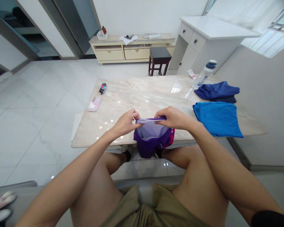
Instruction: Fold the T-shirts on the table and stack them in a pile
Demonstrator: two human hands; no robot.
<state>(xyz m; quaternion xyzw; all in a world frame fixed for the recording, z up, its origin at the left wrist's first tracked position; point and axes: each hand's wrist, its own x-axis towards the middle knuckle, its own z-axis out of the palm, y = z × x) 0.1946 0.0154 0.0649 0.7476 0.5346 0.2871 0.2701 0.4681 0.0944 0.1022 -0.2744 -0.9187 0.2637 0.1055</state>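
My left hand (pixel 126 123) and my right hand (pixel 172 118) pinch the waistband of a pair of purple shorts (pixel 149 142) from either side, holding it up just over the near table edge. The grey-lilac inner lining shows, and a magenta pattern runs down one side. Beyond my right hand, a folded bright blue garment (pixel 217 119) lies on the marble table (pixel 137 97). A darker navy folded garment (pixel 215 91) sits behind it.
A clear water bottle (pixel 204 74) lies at the far right of the table. A pink packet (pixel 94 104) and a small dark-and-pink object (pixel 102 88) lie to the left. Behind stand a stool (pixel 160 60), a low cream cabinet (pixel 132 50) and a white desk (pixel 198 41).
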